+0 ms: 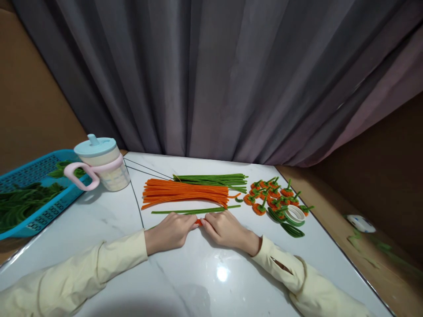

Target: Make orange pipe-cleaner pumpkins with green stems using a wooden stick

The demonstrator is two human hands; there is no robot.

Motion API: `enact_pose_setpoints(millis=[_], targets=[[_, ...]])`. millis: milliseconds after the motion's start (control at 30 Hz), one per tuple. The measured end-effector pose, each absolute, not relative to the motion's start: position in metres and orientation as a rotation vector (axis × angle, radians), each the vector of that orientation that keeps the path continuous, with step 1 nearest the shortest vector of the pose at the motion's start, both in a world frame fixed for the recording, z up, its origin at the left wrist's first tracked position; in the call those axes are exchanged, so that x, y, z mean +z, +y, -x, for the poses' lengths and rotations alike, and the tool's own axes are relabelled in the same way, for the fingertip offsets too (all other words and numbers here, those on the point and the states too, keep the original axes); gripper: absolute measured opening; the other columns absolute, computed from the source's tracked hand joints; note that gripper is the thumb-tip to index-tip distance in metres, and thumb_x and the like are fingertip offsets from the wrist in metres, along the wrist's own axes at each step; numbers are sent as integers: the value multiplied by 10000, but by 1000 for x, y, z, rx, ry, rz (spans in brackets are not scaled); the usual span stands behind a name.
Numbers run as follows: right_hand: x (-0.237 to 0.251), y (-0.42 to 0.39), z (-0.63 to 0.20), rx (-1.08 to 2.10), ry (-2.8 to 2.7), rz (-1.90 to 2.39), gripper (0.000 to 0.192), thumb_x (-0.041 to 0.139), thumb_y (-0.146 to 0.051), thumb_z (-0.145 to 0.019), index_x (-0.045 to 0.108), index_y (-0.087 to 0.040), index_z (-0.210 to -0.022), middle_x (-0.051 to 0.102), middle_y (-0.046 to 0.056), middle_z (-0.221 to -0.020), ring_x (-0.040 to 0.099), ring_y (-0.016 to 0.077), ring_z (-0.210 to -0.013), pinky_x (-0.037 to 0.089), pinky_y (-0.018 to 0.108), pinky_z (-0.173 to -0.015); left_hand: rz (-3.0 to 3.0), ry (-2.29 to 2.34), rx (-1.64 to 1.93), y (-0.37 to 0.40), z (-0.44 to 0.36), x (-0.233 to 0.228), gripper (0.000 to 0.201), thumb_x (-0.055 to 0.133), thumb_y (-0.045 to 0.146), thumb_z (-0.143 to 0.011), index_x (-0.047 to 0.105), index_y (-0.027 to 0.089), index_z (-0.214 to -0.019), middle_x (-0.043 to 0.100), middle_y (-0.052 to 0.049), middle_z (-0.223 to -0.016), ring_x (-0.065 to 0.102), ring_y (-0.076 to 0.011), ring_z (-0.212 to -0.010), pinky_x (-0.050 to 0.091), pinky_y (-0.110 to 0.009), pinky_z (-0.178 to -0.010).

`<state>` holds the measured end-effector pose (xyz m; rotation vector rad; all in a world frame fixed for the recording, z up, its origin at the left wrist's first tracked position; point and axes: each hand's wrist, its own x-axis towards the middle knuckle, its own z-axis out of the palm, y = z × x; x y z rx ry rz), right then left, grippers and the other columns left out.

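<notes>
Between the fingertips of my left hand (175, 230) and my right hand (224, 229) shows a short bit of orange pipe cleaner (198, 222), pinched from both sides. Most of that piece is hidden by my fingers. Just beyond my knuckles a green pipe cleaner (165, 212) lies flat on the white marbled table (185, 281). Behind it rests a thick bundle of orange pipe cleaners (185, 193), with a bundle of green pipe cleaners (211, 178) farther back. To the right are several small orange pieces with green stems (259, 208), made of pipe cleaner.
A cup with a blue lid and pink handle (114, 174) stands at the back left. Beside it, a blue basket (56, 209) holds green pipe-cleaner pieces. White and green tape rolls (295, 214) and looped green pieces (292, 230) lie at right. A grey curtain (211, 79) hangs behind.
</notes>
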<state>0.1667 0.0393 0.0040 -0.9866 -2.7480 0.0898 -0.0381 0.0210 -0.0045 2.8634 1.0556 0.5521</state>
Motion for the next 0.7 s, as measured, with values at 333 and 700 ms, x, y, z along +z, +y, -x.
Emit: enact_pose_setpoints(millis=[333, 700], targets=[[4, 39, -165, 88, -2718, 1015, 301, 394, -261, -913, 545, -145, -680, 510, -7, -557, 353, 88, -451, 181, 276, -504, -2869, 1065, 550, 20, 38, -4, 277, 295, 229, -981, 411, 199, -731, 509, 6, -570, 494, -158, -489, 231, -286, -464], [2, 39, -164, 72, -2711, 1040, 289, 423, -271, -896, 556, -147, -672, 527, -1, -558, 323, 89, -458, 153, 280, -507, -2868, 1059, 547, 19, 38, -3, 263, 299, 223, -981, 389, 199, -735, 533, 4, -583, 504, -156, -486, 221, -277, -471]])
